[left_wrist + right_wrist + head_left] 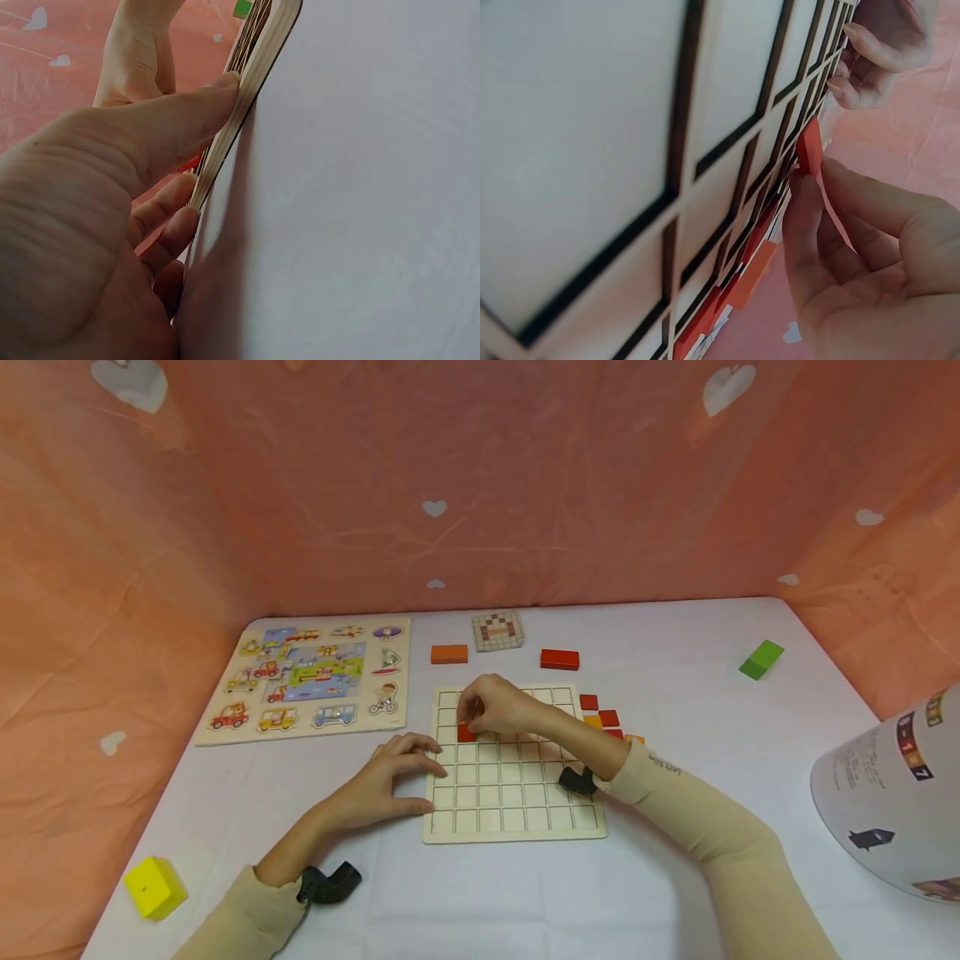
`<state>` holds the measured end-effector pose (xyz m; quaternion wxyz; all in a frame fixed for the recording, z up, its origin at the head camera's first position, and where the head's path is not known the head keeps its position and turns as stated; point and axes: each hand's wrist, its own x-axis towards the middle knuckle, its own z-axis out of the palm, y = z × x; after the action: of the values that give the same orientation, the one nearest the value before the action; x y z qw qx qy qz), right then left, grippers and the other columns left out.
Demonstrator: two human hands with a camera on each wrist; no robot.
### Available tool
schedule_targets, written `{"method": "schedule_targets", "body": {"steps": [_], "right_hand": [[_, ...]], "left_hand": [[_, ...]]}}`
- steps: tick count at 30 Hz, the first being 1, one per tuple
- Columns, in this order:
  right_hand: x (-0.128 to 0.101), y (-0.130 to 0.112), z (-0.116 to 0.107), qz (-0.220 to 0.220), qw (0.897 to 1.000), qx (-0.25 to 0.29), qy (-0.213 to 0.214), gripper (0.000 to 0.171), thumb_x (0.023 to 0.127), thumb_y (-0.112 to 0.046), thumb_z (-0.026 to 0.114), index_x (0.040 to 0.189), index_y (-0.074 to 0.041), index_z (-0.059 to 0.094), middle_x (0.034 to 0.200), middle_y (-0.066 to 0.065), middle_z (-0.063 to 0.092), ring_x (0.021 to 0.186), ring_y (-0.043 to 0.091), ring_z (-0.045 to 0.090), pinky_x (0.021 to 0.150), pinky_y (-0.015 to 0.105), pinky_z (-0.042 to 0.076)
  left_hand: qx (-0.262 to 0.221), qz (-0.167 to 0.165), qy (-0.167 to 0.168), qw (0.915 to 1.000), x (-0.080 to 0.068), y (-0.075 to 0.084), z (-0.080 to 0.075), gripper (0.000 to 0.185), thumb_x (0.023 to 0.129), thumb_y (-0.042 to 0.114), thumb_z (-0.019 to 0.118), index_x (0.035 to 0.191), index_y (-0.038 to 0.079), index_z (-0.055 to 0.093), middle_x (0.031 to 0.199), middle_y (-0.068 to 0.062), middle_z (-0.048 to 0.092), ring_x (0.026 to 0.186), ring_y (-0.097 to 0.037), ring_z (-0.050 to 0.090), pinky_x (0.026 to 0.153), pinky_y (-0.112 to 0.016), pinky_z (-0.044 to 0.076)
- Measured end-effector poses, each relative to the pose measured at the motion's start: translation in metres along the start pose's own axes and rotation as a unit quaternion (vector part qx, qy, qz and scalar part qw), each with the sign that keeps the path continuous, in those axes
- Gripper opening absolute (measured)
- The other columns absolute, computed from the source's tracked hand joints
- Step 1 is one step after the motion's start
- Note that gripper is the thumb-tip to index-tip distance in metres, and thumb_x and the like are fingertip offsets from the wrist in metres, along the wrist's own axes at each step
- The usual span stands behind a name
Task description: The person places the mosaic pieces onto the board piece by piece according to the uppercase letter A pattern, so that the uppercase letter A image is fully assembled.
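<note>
A wooden grid board (491, 818) lies on the table with many square cells. Near its upper left, my right hand (501, 705) pinches a small red square tile (808, 146) between thumb and fingers, tilted at the grid in the right wrist view. More red tiles (759, 229) show along the board beyond it, mostly covered by the hand in the head view. My left hand (378, 785) rests at the board's left side, fingers spread, with thumb and fingertips touching the edge.
Loose red and orange tiles (609, 718) lie right of the board. Behind it are an orange block (449, 654), a pattern card (498, 630) and a red block (559, 659). A picture puzzle (300, 731), green blocks (761, 658), a yellow block (155, 887) and a white container (862, 785) stand around.
</note>
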<state>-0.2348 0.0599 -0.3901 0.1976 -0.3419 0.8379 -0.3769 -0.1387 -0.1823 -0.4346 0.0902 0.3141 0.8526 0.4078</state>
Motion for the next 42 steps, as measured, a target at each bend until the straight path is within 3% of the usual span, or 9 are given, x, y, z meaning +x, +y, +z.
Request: {"method": "schedule_targets", "body": {"steps": [10, 16, 19, 26, 31, 34, 38, 42], "right_hand": [[-0.005, 0.003, -0.004, -0.012, 0.999, 0.039, 0.006, 0.012, 0.083, 0.012, 0.071, 0.093, 0.005, 0.072, 0.088, 0.012, 0.07, 0.079, 0.015, 0.063, 0.073, 0.026, 0.052], [-0.007, 0.003, -0.008, -0.029, 0.999, 0.024, 0.014, 0.01, 0.087, 0.006, 0.069, 0.096, 0.005, 0.072, 0.085, 0.008, 0.07, 0.078, 0.014, 0.062, 0.072, 0.025, 0.051], [-0.013, 0.007, -0.017, -0.036, 0.998, 0.048, 0.023, 0.012, 0.088, 0.004, 0.069, 0.099, 0.007, 0.071, 0.089, 0.009, 0.071, 0.081, 0.017, 0.066, 0.074, 0.027, 0.053], [-0.064, 0.035, -0.064, -0.018, 0.991, 0.132, -0.005, 0.029, 0.091, 0.003, 0.067, 0.118, 0.012, 0.062, 0.109, 0.024, 0.067, 0.101, 0.032, 0.065, 0.089, 0.033, 0.052], [-0.116, 0.071, -0.086, 0.039, 0.994, 0.098, 0.003, 0.033, 0.089, 0.003, 0.068, 0.121, 0.005, 0.063, 0.117, 0.019, 0.066, 0.108, 0.034, 0.061, 0.094, 0.032, 0.049], [-0.139, 0.087, -0.089, 0.07, 0.995, 0.073, 0.019, 0.033, 0.087, 0.003, 0.069, 0.12, 0.0, 0.066, 0.12, 0.015, 0.065, 0.107, 0.032, 0.056, 0.087, 0.03, 0.048], [-0.151, 0.097, -0.088, 0.07, 0.995, 0.05, 0.045, 0.034, 0.085, 0.005, 0.069, 0.118, -0.003, 0.068, 0.121, 0.013, 0.064, 0.102, 0.03, 0.052, 0.076, 0.027, 0.046], [-0.149, 0.102, -0.083, 0.063, 0.995, 0.032, 0.064, 0.033, 0.085, 0.007, 0.069, 0.117, -0.003, 0.069, 0.116, 0.011, 0.066, 0.097, 0.028, 0.052, 0.075, 0.026, 0.045]], "left_hand": [[0.002, 0.004, -0.001, 1.0, 0.0, -0.002, 0.001, 0.037, 0.078, 0.025, 0.086, 0.112, 0.023, 0.072, 0.136, -0.001, 0.051, 0.131, -0.027, 0.04, 0.105, -0.059, 0.019], [0.003, -0.001, 0.001, 1.0, -0.001, -0.002, 0.0, 0.036, 0.078, 0.025, 0.086, 0.112, 0.023, 0.072, 0.137, -0.001, 0.051, 0.132, -0.028, 0.039, 0.106, -0.058, 0.02], [0.004, -0.002, 0.003, 1.0, -0.002, -0.002, -0.001, 0.036, 0.078, 0.025, 0.086, 0.112, 0.024, 0.072, 0.137, 0.0, 0.051, 0.132, -0.028, 0.039, 0.105, -0.057, 0.021], [0.01, 0.003, 0.0, 0.9999, 0.0, -0.003, 0.001, 0.035, 0.079, 0.025, 0.085, 0.111, 0.023, 0.072, 0.137, -0.001, 0.051, 0.132, -0.028, 0.039, 0.105, -0.058, 0.02], [0.01, 0.005, 0.0, 0.9999, 0.001, -0.002, 0.002, 0.035, 0.078, 0.024, 0.086, 0.111, 0.023, 0.072, 0.137, -0.001, 0.051, 0.132, -0.028, 0.04, 0.105, -0.059, 0.02], [0.011, 0.005, 0.001, 0.9999, 0.001, -0.002, 0.003, 0.035, 0.079, 0.025, 0.086, 0.111, 0.023, 0.072, 0.136, -0.001, 0.051, 0.132, -0.028, 0.04, 0.105, -0.058, 0.021], [0.008, 0.001, -0.001, 1.0, 0.0, -0.002, 0.001, 0.035, 0.079, 0.024, 0.085, 0.111, 0.023, 0.072, 0.137, -0.001, 0.051, 0.132, -0.028, 0.04, 0.106, -0.06, 0.019], [0.0, 0.0, -0.003, 1.0, 0.0, -0.002, 0.001, 0.035, 0.079, 0.023, 0.085, 0.112, 0.023, 0.071, 0.137, -0.001, 0.05, 0.133, -0.028, 0.039, 0.106, -0.062, 0.017]]}}
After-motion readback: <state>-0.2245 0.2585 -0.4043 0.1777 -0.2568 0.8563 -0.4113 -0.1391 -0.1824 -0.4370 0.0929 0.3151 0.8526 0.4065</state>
